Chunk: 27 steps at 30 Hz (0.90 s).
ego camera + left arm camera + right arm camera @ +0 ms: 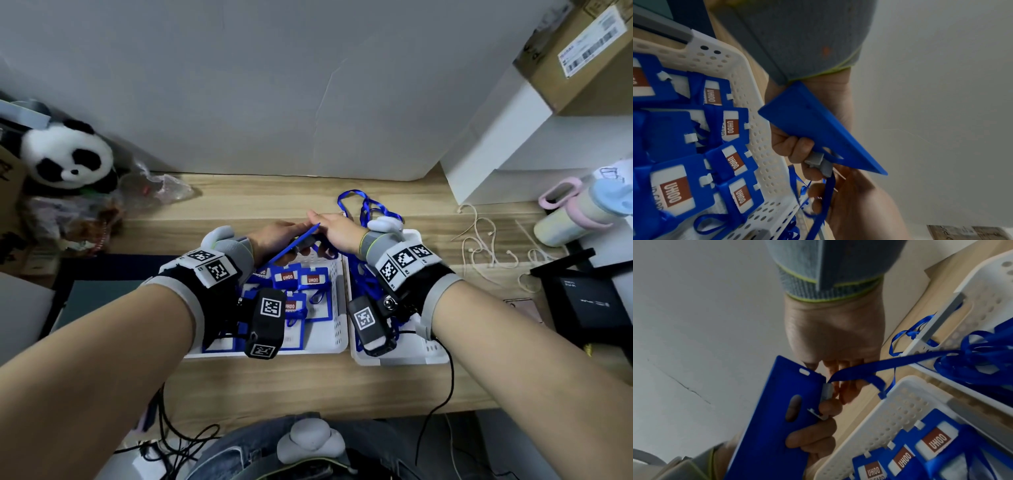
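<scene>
**Above the bench (239, 202): card holder (807, 123) and strap (900, 359)**

At the left basket's (301, 353) twelve o'clock, the left grip (274, 236) is clasping the card holder; the right grip (337, 229) is pinching the strap beside its grey clip (827, 390).

We see a black-and-white plush panda (66, 156) far left on the wooden surface (239, 202), with a crumpled clear plastic bag (154, 185) beside it. Far right: pastel drinking bottle (579, 212), loose white cord (479, 240), brown cardboard box (582, 51) atop the white shelf unit (496, 144).
</scene>
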Each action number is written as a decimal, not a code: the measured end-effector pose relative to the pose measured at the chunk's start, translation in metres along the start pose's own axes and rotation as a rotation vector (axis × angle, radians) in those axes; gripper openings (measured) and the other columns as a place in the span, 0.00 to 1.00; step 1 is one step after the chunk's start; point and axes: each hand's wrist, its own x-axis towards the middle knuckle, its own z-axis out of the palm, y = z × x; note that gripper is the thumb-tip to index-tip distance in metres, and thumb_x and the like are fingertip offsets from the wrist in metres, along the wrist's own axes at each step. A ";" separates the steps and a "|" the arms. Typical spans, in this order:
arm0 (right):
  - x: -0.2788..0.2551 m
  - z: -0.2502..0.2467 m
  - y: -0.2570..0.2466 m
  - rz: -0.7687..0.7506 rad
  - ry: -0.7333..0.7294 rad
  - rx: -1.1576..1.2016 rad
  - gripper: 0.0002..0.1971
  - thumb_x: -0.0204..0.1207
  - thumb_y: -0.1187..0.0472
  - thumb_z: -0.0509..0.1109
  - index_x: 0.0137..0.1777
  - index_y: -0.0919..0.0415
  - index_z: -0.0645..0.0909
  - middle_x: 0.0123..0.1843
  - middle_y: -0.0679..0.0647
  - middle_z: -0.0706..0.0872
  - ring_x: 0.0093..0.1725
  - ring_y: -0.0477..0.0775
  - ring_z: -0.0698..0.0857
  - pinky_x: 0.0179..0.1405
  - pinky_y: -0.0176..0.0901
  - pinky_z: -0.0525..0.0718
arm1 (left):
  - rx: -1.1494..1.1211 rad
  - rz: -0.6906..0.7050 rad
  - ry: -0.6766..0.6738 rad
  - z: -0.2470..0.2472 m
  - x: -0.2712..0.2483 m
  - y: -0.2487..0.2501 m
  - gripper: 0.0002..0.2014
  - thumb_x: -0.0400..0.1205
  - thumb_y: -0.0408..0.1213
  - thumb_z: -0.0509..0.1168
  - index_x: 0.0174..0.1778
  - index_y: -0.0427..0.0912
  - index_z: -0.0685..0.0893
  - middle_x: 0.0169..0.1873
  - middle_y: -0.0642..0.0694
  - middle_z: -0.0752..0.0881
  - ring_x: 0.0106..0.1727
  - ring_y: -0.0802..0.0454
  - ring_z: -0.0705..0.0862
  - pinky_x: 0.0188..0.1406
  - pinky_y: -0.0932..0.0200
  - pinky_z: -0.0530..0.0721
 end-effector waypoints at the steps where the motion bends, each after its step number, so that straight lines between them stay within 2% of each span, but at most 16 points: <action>1: 0.001 0.000 0.001 0.011 -0.006 -0.060 0.21 0.86 0.46 0.49 0.43 0.56 0.78 0.34 0.55 0.81 0.24 0.50 0.71 0.21 0.37 0.66 | -0.014 0.002 0.001 -0.001 0.000 -0.002 0.19 0.86 0.52 0.52 0.53 0.41 0.81 0.35 0.44 0.82 0.16 0.60 0.72 0.15 0.66 0.71; 4: 0.001 -0.003 0.002 0.031 0.017 -0.193 0.15 0.85 0.46 0.53 0.43 0.47 0.78 0.30 0.51 0.71 0.26 0.48 0.65 0.23 0.37 0.62 | -0.015 -0.014 0.032 -0.005 -0.001 -0.005 0.16 0.86 0.51 0.53 0.52 0.44 0.80 0.38 0.43 0.84 0.14 0.61 0.71 0.14 0.68 0.71; 6: 0.002 -0.007 0.005 0.017 0.021 -0.282 0.14 0.83 0.46 0.56 0.38 0.42 0.79 0.29 0.52 0.69 0.27 0.48 0.64 0.24 0.38 0.62 | 0.008 -0.052 0.041 -0.008 -0.002 -0.006 0.13 0.86 0.50 0.53 0.53 0.46 0.78 0.40 0.43 0.85 0.15 0.60 0.72 0.15 0.68 0.73; 7: 0.003 -0.008 0.007 0.012 0.013 -0.304 0.14 0.82 0.45 0.58 0.38 0.42 0.81 0.28 0.53 0.72 0.27 0.48 0.65 0.25 0.38 0.63 | 0.017 -0.059 0.052 -0.010 -0.002 -0.007 0.13 0.86 0.49 0.54 0.52 0.47 0.79 0.39 0.44 0.85 0.16 0.60 0.72 0.15 0.68 0.73; 9: 0.002 -0.012 0.010 -0.001 -0.007 -0.322 0.15 0.80 0.45 0.63 0.46 0.53 0.87 0.30 0.56 0.79 0.29 0.48 0.68 0.24 0.35 0.64 | 0.016 -0.050 0.100 -0.013 -0.001 -0.011 0.14 0.87 0.48 0.54 0.49 0.44 0.80 0.38 0.44 0.85 0.15 0.59 0.73 0.17 0.67 0.74; 10: 0.002 -0.014 0.010 -0.009 0.000 -0.333 0.18 0.78 0.46 0.66 0.50 0.59 0.87 0.30 0.55 0.79 0.29 0.47 0.68 0.22 0.31 0.64 | 0.018 -0.038 0.125 -0.016 0.001 -0.013 0.15 0.86 0.49 0.54 0.50 0.43 0.81 0.38 0.44 0.85 0.16 0.59 0.74 0.19 0.66 0.75; 12: 0.002 -0.016 0.012 -0.014 0.039 -0.342 0.20 0.74 0.46 0.71 0.46 0.66 0.85 0.30 0.52 0.73 0.28 0.46 0.67 0.24 0.34 0.64 | 0.047 -0.019 0.167 -0.020 0.002 -0.018 0.17 0.85 0.51 0.56 0.49 0.42 0.83 0.39 0.44 0.86 0.23 0.55 0.77 0.28 0.62 0.78; 15: 0.005 -0.016 0.015 -0.014 0.092 -0.335 0.17 0.72 0.46 0.73 0.39 0.62 0.80 0.30 0.53 0.71 0.30 0.48 0.68 0.28 0.40 0.63 | 0.069 -0.013 0.199 -0.024 0.003 -0.023 0.14 0.82 0.53 0.61 0.43 0.47 0.84 0.41 0.42 0.87 0.38 0.48 0.84 0.45 0.56 0.81; 16: 0.006 -0.015 0.015 -0.011 0.104 -0.326 0.16 0.72 0.47 0.73 0.39 0.63 0.81 0.31 0.53 0.72 0.31 0.48 0.69 0.29 0.40 0.65 | 0.049 0.002 0.203 -0.024 0.004 -0.024 0.13 0.82 0.52 0.62 0.40 0.48 0.83 0.39 0.44 0.87 0.39 0.48 0.83 0.46 0.57 0.81; 18: 0.008 -0.012 0.015 0.006 0.114 -0.252 0.12 0.73 0.52 0.73 0.38 0.62 0.81 0.31 0.51 0.77 0.30 0.47 0.75 0.27 0.36 0.70 | -0.014 0.040 0.213 -0.023 0.004 -0.024 0.11 0.81 0.48 0.65 0.37 0.47 0.82 0.34 0.47 0.84 0.36 0.52 0.80 0.40 0.62 0.78; 21: 0.009 -0.010 0.012 0.007 0.107 -0.054 0.09 0.76 0.63 0.70 0.36 0.58 0.76 0.38 0.51 0.85 0.29 0.44 0.86 0.23 0.32 0.81 | -0.059 0.074 0.220 -0.025 0.003 -0.023 0.09 0.80 0.46 0.67 0.36 0.48 0.82 0.35 0.48 0.84 0.35 0.54 0.80 0.35 0.64 0.78; 24: 0.009 -0.007 0.010 -0.003 0.095 0.010 0.08 0.76 0.66 0.69 0.37 0.60 0.74 0.36 0.51 0.86 0.24 0.45 0.87 0.25 0.34 0.85 | -0.084 0.109 0.191 -0.024 0.000 -0.020 0.08 0.79 0.44 0.69 0.36 0.48 0.82 0.38 0.46 0.85 0.35 0.52 0.81 0.36 0.61 0.80; 27: 0.009 -0.004 0.006 -0.020 0.115 0.028 0.07 0.76 0.66 0.69 0.38 0.62 0.74 0.33 0.52 0.83 0.21 0.40 0.84 0.24 0.32 0.84 | -0.079 0.122 0.177 -0.023 -0.002 -0.018 0.07 0.79 0.43 0.68 0.36 0.48 0.82 0.39 0.46 0.86 0.36 0.52 0.82 0.35 0.62 0.81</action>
